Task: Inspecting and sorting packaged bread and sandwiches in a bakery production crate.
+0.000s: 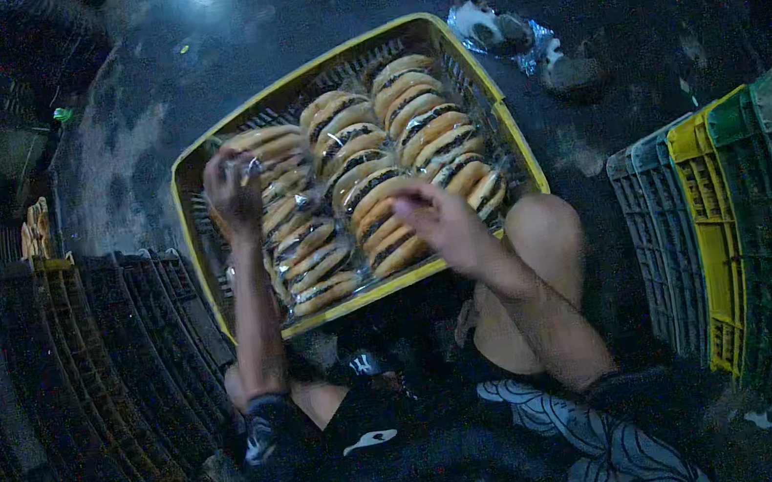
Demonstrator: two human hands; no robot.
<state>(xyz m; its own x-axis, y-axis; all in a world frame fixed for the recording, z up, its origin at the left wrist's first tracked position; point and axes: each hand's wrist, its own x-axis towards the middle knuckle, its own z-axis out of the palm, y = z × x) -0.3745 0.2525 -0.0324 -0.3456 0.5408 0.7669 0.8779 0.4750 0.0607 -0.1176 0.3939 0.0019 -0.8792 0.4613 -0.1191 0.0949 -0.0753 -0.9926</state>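
Note:
A yellow plastic crate (369,295) stands before my knees, holding rows of filled buns (433,121) in clear plastic wrapping. The buns stand on edge, packed side by side, with a dark filling showing between their halves. At the crate's left side, my left hand (234,191) is closed with crinkled clear wrapping at its fingertips. It appears to grip a wrapped bun, mostly hidden by the hand. Over the near end of the middle and right rows hovers my right hand (451,227), slightly blurred, its fingers loosely apart and nothing seen in them.
Stacked dark crates (76,353) line my left side. To my right are more stacked crates, green, grey and yellow (713,234). Beyond the crate's far right corner, a cat (570,72) is on the dark floor beside a shiny plastic bag (500,33).

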